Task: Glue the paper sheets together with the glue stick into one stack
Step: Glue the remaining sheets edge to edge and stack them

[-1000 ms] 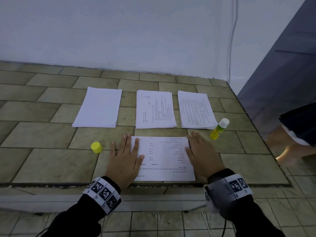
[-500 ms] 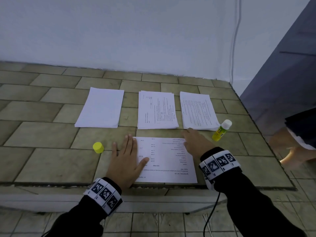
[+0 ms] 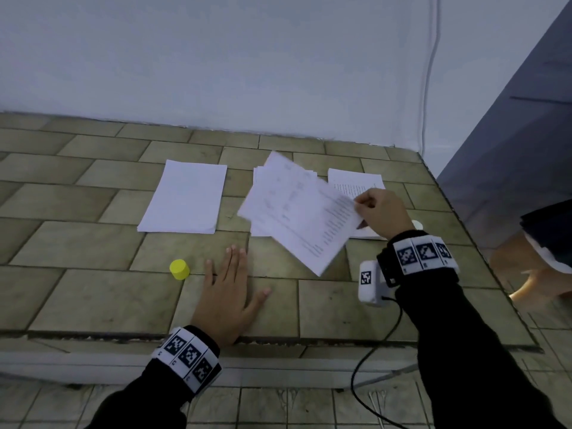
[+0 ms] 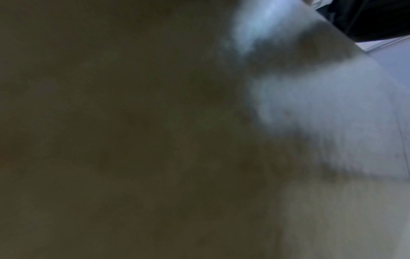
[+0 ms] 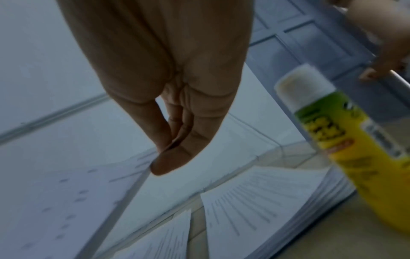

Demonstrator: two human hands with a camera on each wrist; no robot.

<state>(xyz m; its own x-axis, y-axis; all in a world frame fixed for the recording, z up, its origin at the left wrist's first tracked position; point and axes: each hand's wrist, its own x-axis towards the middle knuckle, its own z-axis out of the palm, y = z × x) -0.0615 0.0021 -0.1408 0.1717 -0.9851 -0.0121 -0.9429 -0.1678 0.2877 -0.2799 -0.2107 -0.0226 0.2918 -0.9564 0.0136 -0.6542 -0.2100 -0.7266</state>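
Note:
My right hand (image 3: 360,205) pinches the edge of a printed sheet (image 3: 297,212) and holds it tilted in the air above the middle printed stack (image 3: 258,181). In the right wrist view, thumb and finger (image 5: 162,156) meet on the sheet's edge (image 5: 66,192). My left hand (image 3: 235,283) lies flat on bare table, holding nothing. A blank white stack (image 3: 185,196) lies at the left and a printed stack (image 3: 356,181) at the right. The uncapped yellow glue stick (image 5: 355,149) lies beside the right stack (image 5: 266,201), mostly hidden behind my hand in the head view. Its yellow cap (image 3: 179,269) stands left of my left hand.
The tiled table (image 3: 93,289) ends at a front edge near my wrists and a right edge (image 3: 483,258) past the glue stick. Beyond that edge are a person's bare foot (image 3: 526,274) and a dark panel (image 3: 510,134). The left wrist view is dark and blurred.
The printed sheet that lay at the front between my hands is now pinched by my right hand and lifted back over the middle stack. My left hand stays flat, now on bare table.

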